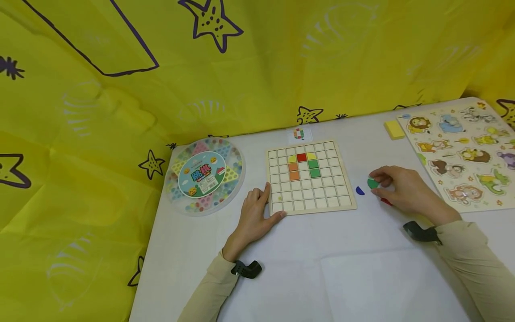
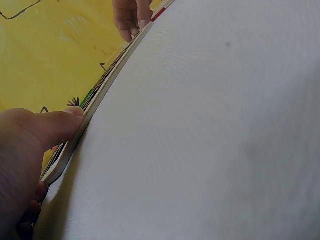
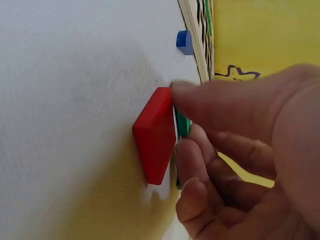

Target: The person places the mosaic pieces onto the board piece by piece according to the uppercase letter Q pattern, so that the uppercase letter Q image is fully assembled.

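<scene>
On one gridded board lie seven tiles; the left hand grips its corner. Near one blue semicircle, the right hand pinches one green piece.

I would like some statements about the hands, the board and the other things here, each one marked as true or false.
1. The left hand holds the grid board at its near left corner. True.
2. The blue piece lies on the grid board. False: the blue piece lies on the table, to the right of the board.
3. On the board, a red square sits between two yellow pieces. True.
4. The round box stands to the right of the grid board. False: the round box is on its left.
5. The right hand has a green piece at its fingertips. True.
</scene>
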`<state>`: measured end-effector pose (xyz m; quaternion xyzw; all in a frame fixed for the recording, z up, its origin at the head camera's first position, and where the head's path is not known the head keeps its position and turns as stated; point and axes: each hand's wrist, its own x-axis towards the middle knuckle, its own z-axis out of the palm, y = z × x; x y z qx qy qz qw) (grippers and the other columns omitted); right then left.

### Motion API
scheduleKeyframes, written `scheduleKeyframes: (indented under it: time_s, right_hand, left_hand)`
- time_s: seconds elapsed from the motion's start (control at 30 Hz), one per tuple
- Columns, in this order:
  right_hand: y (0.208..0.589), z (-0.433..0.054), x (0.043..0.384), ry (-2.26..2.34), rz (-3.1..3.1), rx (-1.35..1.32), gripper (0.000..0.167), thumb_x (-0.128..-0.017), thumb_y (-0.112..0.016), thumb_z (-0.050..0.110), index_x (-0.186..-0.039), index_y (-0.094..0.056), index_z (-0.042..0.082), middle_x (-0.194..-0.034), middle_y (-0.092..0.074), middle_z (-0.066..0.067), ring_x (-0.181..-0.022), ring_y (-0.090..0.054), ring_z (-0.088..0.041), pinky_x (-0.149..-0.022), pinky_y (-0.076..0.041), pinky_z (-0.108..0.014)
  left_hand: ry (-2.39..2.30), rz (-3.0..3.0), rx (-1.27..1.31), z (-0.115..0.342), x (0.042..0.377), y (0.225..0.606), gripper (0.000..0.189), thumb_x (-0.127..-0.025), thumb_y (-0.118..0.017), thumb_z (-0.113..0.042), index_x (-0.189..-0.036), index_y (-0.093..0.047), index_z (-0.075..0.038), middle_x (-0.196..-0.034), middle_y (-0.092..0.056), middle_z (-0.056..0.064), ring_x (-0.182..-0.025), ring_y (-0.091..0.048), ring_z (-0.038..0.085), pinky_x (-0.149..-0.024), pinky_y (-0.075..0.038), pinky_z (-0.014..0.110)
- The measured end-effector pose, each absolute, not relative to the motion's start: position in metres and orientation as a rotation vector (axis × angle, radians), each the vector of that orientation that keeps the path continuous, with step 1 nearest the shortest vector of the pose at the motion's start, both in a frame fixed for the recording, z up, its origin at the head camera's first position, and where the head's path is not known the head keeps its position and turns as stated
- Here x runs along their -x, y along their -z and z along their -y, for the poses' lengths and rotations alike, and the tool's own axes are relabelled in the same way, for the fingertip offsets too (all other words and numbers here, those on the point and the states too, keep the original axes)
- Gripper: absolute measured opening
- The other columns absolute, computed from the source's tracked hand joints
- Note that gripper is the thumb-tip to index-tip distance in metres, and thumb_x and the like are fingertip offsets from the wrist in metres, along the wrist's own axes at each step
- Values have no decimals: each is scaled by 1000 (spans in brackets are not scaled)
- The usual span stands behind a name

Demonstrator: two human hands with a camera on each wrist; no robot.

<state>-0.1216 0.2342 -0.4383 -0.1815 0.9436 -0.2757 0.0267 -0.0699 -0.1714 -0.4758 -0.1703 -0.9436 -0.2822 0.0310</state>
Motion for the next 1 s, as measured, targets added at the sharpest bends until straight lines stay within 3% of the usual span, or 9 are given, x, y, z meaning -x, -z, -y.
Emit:
scheduleKeyframes:
  time_s: [0.1, 0.23, 0.43, 1.0]
  right_hand:
    - [438, -235, 122, 830, -2923, 509, 35, -90, -84, 12, -116, -71, -7, -99, -74, -17, -87, -69, -29, -80, -51, -43]
    - [438, -237, 122, 798, -2917, 472, 35, -92, -82, 14, -114, -70, -10, -97, -72, -20, -86, -68, -32, -78, -51, -45]
    - [437, -235, 121, 789, -2852, 476, 31, -98, -71, 3, -121, -61, -14, -112, -59, -32, -96, -64, -39, -84, -54, -53]
    - [436, -236, 126, 859, -2809, 532, 33, -103, -57, -5, -133, -51, -16, -124, -56, -36, -110, -58, -47, -96, -48, -63]
  left_hand:
    - [867, 2916, 518, 171, 70, 476, 95, -91, -84, -41, -161, -39, 5, -97, -47, 7, -88, -33, 16, -82, -28, 30]
    - [866, 2929, 511, 171, 70, 475, 96, -91, -83, -42, -161, -38, 4, -97, -47, 7, -88, -33, 16, -82, -28, 30]
    - [870, 2912, 518, 171, 70, 474, 95, -90, -84, -42, -161, -39, 5, -97, -47, 6, -87, -34, 17, -82, -28, 30]
    - [879, 2919, 508, 172, 70, 474, 95, -90, -84, -40, -161, -39, 5, -99, -47, 6, -89, -35, 17, -83, -30, 31]
